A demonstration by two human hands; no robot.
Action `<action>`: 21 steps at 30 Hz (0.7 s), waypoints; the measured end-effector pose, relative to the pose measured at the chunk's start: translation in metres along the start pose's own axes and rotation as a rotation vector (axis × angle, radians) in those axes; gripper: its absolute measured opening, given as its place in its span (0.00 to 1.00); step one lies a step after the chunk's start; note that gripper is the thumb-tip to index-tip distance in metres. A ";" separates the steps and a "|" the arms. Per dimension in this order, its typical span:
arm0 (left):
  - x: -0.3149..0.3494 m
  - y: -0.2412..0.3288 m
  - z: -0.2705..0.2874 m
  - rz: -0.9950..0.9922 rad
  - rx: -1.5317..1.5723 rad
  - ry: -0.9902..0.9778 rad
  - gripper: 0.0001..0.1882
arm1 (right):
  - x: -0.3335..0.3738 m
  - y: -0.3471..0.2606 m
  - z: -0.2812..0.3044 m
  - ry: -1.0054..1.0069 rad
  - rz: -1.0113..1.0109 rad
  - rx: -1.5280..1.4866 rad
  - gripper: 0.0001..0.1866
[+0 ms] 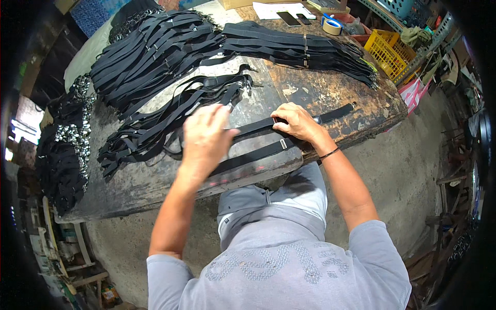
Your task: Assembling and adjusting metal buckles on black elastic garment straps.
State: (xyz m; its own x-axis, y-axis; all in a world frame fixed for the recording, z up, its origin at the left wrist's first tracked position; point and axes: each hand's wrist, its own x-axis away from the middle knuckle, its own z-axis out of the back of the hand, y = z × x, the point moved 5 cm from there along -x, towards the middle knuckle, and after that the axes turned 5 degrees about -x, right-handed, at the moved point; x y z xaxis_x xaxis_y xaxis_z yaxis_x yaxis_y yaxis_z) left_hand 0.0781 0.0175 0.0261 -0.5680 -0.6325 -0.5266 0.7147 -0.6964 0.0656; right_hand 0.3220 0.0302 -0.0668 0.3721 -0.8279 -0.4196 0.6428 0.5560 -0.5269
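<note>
My right hand (pixel 297 122) is closed on a black elastic strap (pixel 336 113), thumb and fingers pinching it near a small metal slider. The strap runs along the near side of the worn table, and a metal clip shows at its right end. My left hand (pixel 205 135), smeared by motion, hovers over the strap's left part, and whether it grips anything is unclear. Nearer the table's edge lies a second black strap (pixel 253 156) with a bright metal slider (pixel 283 143). Beyond my left hand, several loose straps (pixel 170 111) lie tangled, some with metal clips.
A large heap of black straps (pixel 150 57) covers the table's far left, and a neater bundle (pixel 294 46) lies behind. Metal clips (pixel 77 129) pile up at the left edge. A phone (pixel 288 19), a tape roll (pixel 331 26) and a yellow crate (pixel 388 54) are at the back right.
</note>
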 end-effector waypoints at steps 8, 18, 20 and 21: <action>-0.009 0.040 -0.133 0.039 0.275 -0.125 0.15 | 0.006 -0.001 -0.003 0.043 -0.051 0.002 0.15; -0.008 0.036 -0.129 0.096 0.283 0.043 0.14 | 0.088 0.050 0.122 0.568 -0.483 -0.040 0.15; -0.011 0.038 -0.130 0.085 0.301 0.042 0.14 | 0.123 0.082 0.125 0.699 -0.532 -0.188 0.16; -0.010 0.038 -0.129 0.093 0.303 0.027 0.14 | 0.139 0.096 0.124 0.811 -0.577 -0.365 0.18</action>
State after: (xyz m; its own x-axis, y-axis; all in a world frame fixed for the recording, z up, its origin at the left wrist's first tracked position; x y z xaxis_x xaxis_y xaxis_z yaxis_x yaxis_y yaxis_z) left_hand 0.1633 0.0414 -0.0756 -0.4915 -0.6920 -0.5288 0.6066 -0.7076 0.3623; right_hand 0.5186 -0.0407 -0.0841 -0.5700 -0.7515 -0.3321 0.2895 0.1946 -0.9372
